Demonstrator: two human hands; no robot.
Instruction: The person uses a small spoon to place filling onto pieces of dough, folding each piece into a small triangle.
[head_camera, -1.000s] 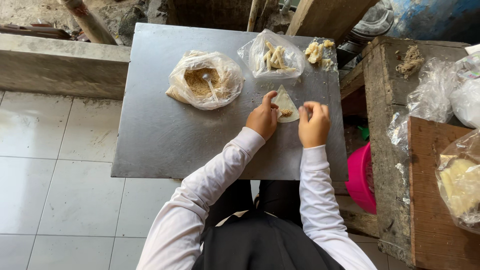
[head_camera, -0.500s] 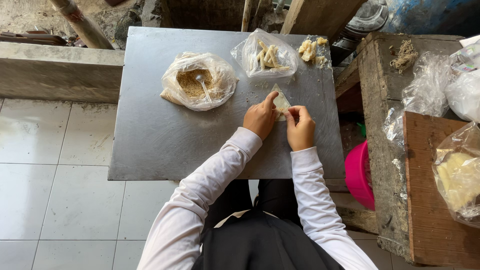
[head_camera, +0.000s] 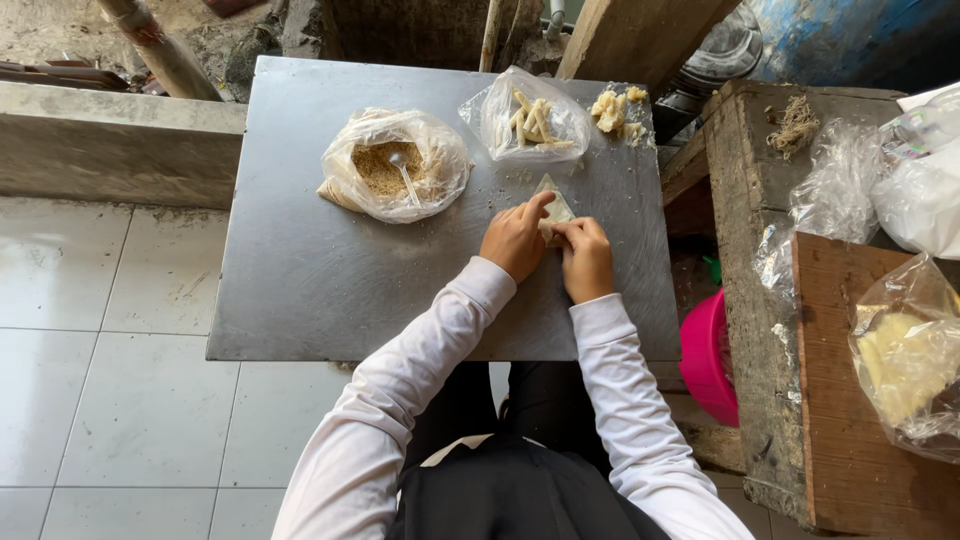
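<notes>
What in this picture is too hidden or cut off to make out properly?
- Pale wrapper, head view: the left hand and right hand cover its lower half, so any filling inside stays hidden.
- Spoon in the crumb bag: glare on the plastic blurs it.
- Pink tub: the metal table and wooden bench hide most of it.
- Bag at right: cut off by the frame edge.

A pink basin (head_camera: 705, 355) sits beside a wooden crate (head_camera: 850, 400) holding plastic bags (head_camera: 905, 355).

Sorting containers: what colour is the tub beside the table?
Bright pink plastic tub, seen best in the head view.
</notes>
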